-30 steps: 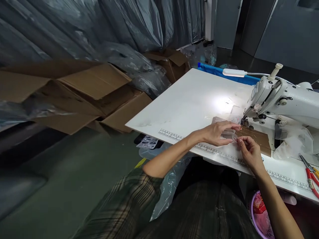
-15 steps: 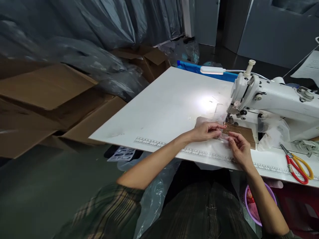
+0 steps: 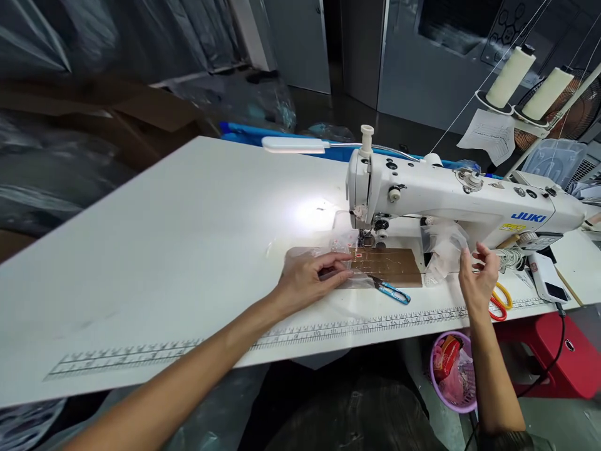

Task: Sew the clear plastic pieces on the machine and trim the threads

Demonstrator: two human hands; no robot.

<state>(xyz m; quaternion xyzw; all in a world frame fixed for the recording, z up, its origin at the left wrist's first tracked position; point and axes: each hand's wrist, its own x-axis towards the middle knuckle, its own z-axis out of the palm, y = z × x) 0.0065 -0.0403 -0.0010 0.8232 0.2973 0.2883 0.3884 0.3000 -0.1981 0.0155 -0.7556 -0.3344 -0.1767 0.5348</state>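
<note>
My left hand (image 3: 312, 275) is closed, its fingertips on a piece of thin see-through fabric (image 3: 359, 280) in front of the needle. The fabric's outline is hard to make out against the white table. Blue-handled thread snips (image 3: 394, 292) lie just right of that hand, by a brown plate (image 3: 389, 266) on the sewing machine (image 3: 422, 188) bed. Beside a bunch of sheer white fabric (image 3: 444, 250) under the machine arm is my right hand (image 3: 479, 275), its fingers bent and apart. Whether its fingertips touch that bunch I cannot tell.
Red and yellow scissors (image 3: 500, 302) lie behind my right wrist. A white box with a dark screen (image 3: 547, 279) stands at right. Below the table edge are a purple basket (image 3: 434, 369) and a red stool (image 3: 570, 363). A printed ruler (image 3: 291, 338) runs along the front edge.
My right hand has left the fabric by my left hand and moved right to the sheer bunch. The snips now show on the table. The view has turned to the right.
</note>
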